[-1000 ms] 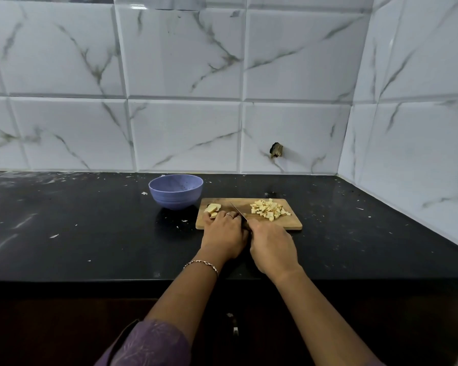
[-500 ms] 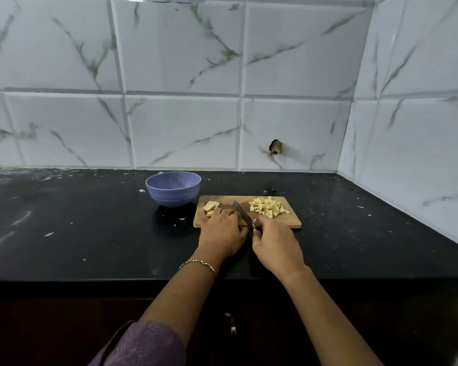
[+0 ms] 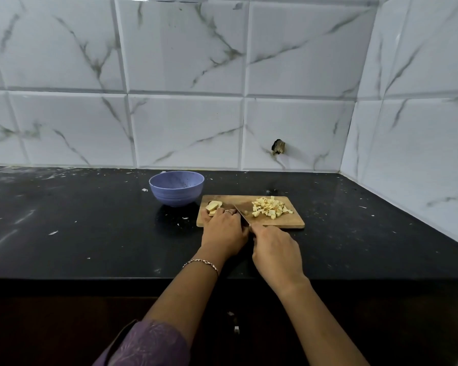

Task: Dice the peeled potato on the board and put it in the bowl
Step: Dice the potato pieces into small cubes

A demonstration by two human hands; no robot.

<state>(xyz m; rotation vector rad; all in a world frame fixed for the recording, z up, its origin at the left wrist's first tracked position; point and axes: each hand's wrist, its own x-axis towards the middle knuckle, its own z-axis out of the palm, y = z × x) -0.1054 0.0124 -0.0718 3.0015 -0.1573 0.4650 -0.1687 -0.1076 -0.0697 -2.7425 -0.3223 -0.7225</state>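
**Dicing, est. approx. two-thirds done.** Board (image 3: 280, 223) on bench (image 3: 90, 220). Diced heap (image 3: 271, 210) at its 3 o'clock end, uncut potato (image 3: 213, 206) at its 9 o'clock end. L hand (image 3: 224, 229): grip curled over the uncut piece, pinning it. R hand (image 3: 275, 249): grip wrapped round the handle of the knife (image 3: 241, 214), blade betw. piece & heap. Bowl (image 3: 177, 190), at 10 o'clock of board, shows no dice. Left to do: rest of cutting + whole transfer.

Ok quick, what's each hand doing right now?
Left hand: fingers curled over the potato slices, holding them on the board.
Right hand: closed around the knife.
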